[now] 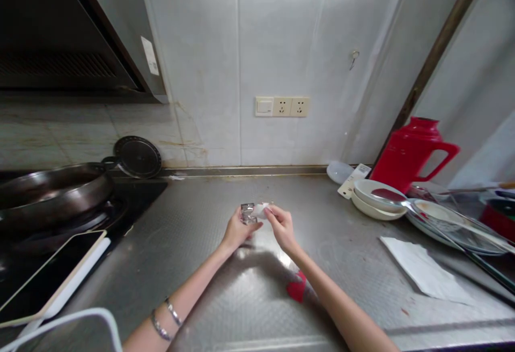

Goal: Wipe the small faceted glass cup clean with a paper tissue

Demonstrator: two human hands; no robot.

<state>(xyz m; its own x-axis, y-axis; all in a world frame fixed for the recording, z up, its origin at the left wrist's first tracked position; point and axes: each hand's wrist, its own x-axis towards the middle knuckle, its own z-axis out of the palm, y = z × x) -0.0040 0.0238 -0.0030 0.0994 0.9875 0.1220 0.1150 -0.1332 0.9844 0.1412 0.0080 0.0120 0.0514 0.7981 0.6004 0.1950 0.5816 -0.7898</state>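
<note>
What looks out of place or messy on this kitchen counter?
A tablet lies on the stove, right beside the pan, an odd place for a screen. A red scrap lies loose on the counter under the right forearm, and small red spots mark the counter near the white paper.

No text is reading legibly. The white sticker [150, 56] on the range hood [80, 30] is carrying print too small to read. The label on the white box [354, 179] is blurring likewise, as is the small shiny item [248, 213].
</note>
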